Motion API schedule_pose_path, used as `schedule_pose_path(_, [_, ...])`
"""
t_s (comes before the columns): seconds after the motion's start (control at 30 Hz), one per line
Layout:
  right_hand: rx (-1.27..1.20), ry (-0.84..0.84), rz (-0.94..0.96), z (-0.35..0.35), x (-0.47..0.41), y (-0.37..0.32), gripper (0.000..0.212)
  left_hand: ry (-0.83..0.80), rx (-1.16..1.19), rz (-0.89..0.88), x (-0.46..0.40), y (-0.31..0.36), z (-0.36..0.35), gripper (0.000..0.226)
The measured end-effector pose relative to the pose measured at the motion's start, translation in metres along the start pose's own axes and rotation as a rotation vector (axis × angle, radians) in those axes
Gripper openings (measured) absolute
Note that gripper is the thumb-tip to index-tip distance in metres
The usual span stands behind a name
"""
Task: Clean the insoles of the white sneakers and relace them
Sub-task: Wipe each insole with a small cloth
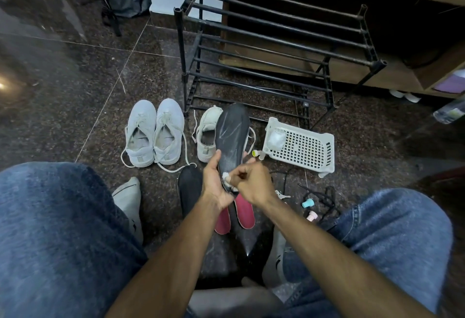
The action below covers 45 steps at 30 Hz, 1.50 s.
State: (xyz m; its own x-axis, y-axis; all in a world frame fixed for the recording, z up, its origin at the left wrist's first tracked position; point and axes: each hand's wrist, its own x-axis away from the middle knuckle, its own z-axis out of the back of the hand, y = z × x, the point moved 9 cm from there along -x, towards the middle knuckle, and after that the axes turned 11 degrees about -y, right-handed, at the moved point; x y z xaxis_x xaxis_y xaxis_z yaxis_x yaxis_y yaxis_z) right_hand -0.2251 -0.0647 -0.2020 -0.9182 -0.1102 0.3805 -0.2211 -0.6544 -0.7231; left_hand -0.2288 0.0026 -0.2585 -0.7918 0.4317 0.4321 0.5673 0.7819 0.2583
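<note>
The left hand (214,179) is closed around the near end of a dark insole (232,139), held above the floor (75,91) near the white sneakers (154,133), while the right hand (251,182) pinches a white wipe (226,177) against it, so the cleaning step seems in progress and next should come strokes toward the far end.

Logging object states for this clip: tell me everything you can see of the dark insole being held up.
The dark grey foam-like insole is long, with a rounded toe pointing away from the person and up, its heel end low. Pale scuff streaks and a patch of small perforations mark the visible face. The left hand grips its lower edge from the left; the right hand presses a small white wad against the heel end. It is held above the floor, overlapping a white sneaker behind it.
</note>
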Motion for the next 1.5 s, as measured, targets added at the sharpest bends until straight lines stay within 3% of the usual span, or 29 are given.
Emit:
schedule_pose_path(0.17, [0.405, -0.098, 0.086, -0.004, 0.014, -0.019, 0.017, 0.005, 0.000, 0.045, 0.003, -0.011, 0.002, 0.059])
schedule_pose_path(0.27, [0.575, -0.019, 0.071, 0.014, 0.004, -0.031, 0.020, -0.013, 0.022, 0.067, 0.005, -0.019, -0.002, 0.048])
schedule_pose_path(0.37, [0.552, 0.050, 0.025, 0.024, -0.005, -0.034, 0.018, -0.022, 0.040, 0.075, 0.004, -0.020, -0.001, 0.044])
schedule_pose_path(0.6, [0.470, -0.073, 0.076, -0.001, 0.024, -0.026, 0.023, 0.027, 0.007, 0.137, 0.005, -0.022, 0.010, 0.064])
schedule_pose_path(0.8, [0.619, 0.066, 0.048, 0.022, 0.001, -0.038, 0.022, 0.009, 0.009, 0.090, 0.005, -0.022, 0.005, 0.043])
schedule_pose_path(1.03, [0.424, -0.081, 0.104, -0.006, 0.025, -0.023, 0.023, 0.028, 0.012, 0.106, 0.005, -0.016, 0.008, 0.057])
schedule_pose_path(1.3, [0.641, 0.071, 0.047, 0.028, -0.003, -0.038, 0.023, 0.031, -0.019, 0.093, 0.007, -0.026, 0.002, 0.037])
schedule_pose_path(1.5, [0.466, -0.153, 0.176, -0.009, 0.029, -0.028, 0.024, 0.038, 0.004, 0.061, 0.007, -0.014, 0.008, 0.055])
